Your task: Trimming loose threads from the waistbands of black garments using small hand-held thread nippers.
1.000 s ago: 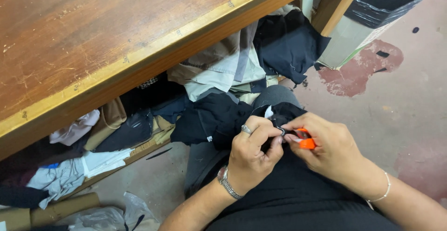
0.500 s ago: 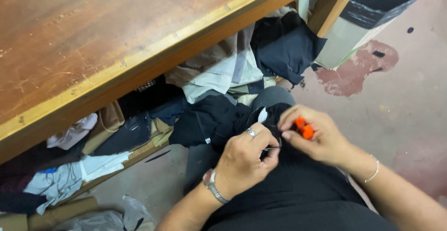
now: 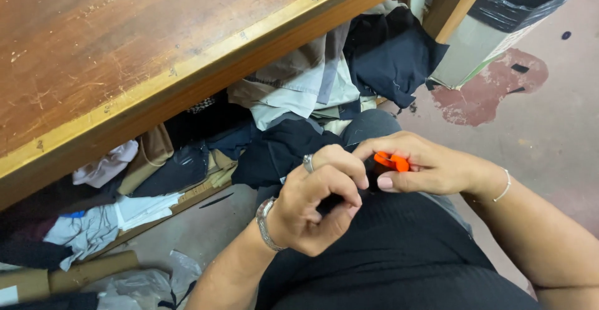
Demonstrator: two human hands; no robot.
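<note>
Right hand [image 3: 430,166] fingers still pinching orange clipper [image 3: 391,161], left hand [image 3: 315,201] now curled lower on black fabric [image 3: 399,247].

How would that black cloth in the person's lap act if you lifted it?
The black cloth would probably go floppy: it already sags in folds over the knee. It looks light, since the left hand pinches it with fingertips alone. It likely would not slip much; the right hand holds an orange tool beside it.

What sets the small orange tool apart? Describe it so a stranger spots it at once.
Below the wooden table edge, over the person's lap, find the right hand. Pinched in it is the orange tool, the only bright thing among dark cloth.
</note>
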